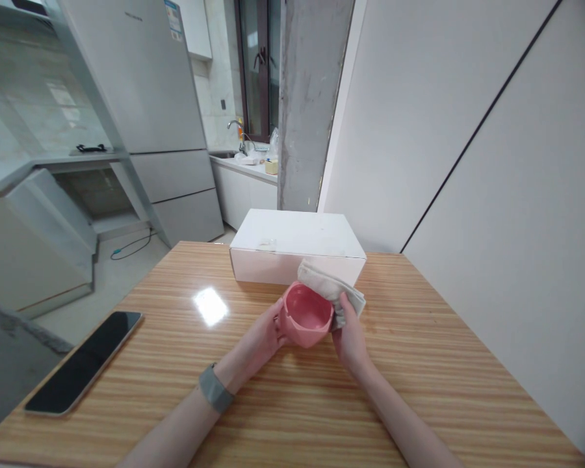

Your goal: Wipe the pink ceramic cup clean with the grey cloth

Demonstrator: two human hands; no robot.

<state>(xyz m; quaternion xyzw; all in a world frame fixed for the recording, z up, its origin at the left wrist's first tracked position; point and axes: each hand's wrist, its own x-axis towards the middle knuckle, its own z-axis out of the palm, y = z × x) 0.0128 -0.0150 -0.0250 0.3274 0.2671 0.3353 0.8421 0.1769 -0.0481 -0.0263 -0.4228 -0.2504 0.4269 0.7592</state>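
Observation:
A pink bowl (306, 314) with an angular rim is tilted so that its inside faces me. My left hand (266, 330) is closed on its left side, with some fingers hidden behind and beneath it. A folded, light grey cloth (327, 283) lies against the bowl's upper right rim. My right hand (350, 338) grips this cloth at its lower end, thumb on top, close to the right side of the bowl. Behind both stands a white box (297, 234), its front partly covered by the cloth.
The wooden table (185, 403) bears a dark-screened phone (85, 364) near its left edge. A white wall (468, 195) runs along the right side. Beyond the table stand a tall fridge (151, 97), a grey pillar (307, 104) and a counter with a faucet (241, 133).

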